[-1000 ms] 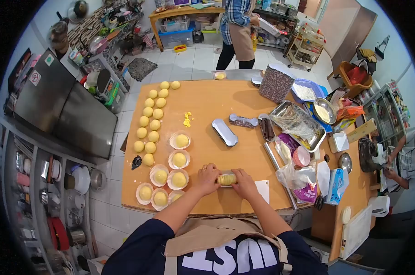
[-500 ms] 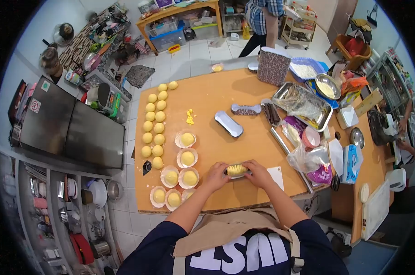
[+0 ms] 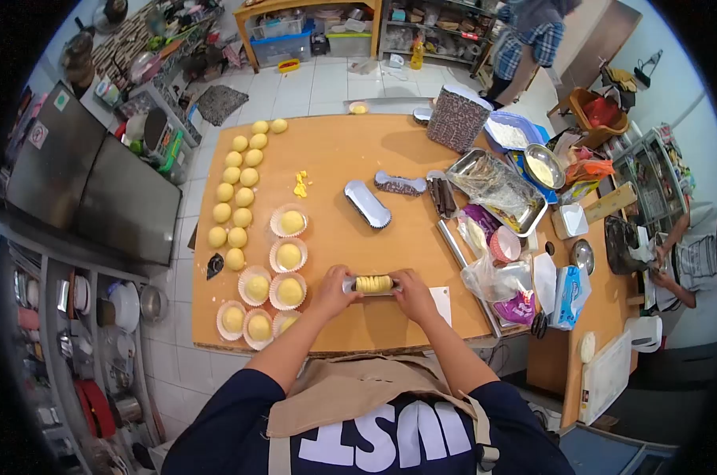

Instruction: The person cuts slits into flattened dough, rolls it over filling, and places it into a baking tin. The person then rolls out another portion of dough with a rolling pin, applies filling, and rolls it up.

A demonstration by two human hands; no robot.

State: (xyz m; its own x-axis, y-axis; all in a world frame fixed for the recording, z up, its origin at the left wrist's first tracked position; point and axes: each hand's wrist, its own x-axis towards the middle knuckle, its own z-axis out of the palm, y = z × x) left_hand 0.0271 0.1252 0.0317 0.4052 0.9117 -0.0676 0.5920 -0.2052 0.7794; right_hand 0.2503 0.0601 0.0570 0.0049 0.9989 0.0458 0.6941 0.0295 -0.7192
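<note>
A ridged roll of yellow dough lies in an oblong paper baking cup near the table's front edge. My left hand grips the cup's left end, and my right hand has its fingers closed on the right end. To the left, several round dough balls sit in pleated paper cups, the nearest being a dough ball. Beyond my hands lies an oblong paper cup with nothing in it, beside another patterned one. A white card lies right of my right hand.
Rows of bare dough balls line the table's left side, near yellow scraps. At right are a foil-lined tray, a steel bowl, plastic bags and a tissue pack. Another person is at the back.
My hands have shifted outward to the ends of the paper cup, and more of its pale inside shows. The person at the back has moved right. My view has turned slightly.
</note>
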